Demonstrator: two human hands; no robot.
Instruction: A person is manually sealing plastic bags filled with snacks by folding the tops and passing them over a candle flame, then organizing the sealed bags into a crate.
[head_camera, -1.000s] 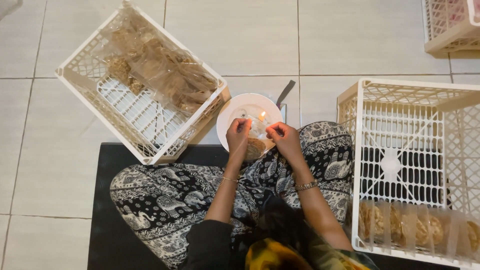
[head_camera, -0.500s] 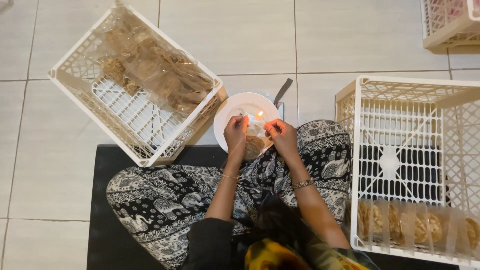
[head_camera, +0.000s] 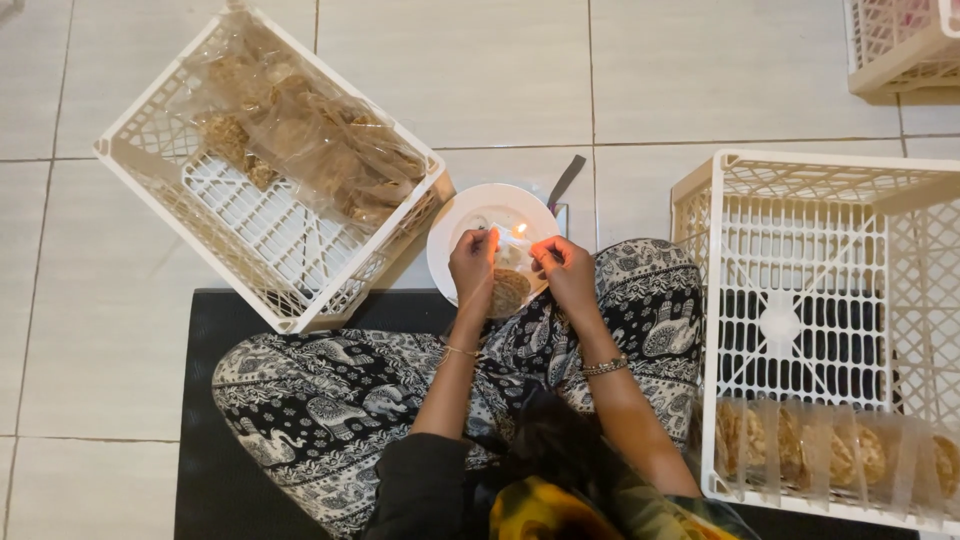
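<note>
Left hand (head_camera: 472, 262) and right hand (head_camera: 563, 268) pinch a clear snack packet (head_camera: 508, 285) taut, its edge held to the small flame (head_camera: 519, 230) over the white plate (head_camera: 462, 215), beside the left crate's (head_camera: 240, 205) corner.

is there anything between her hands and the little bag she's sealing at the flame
Nothing visible. The left hand and right hand both already pinch the clear bag over the white plate, beside the flame.

Bare tiled floor (head_camera: 470, 90) lies open beyond the round white plate (head_camera: 478, 205), while a white plastic lattice crate of bagged snacks (head_camera: 270, 160) crowds its left and a taller white lattice crate (head_camera: 830, 330) walls the right.
</note>
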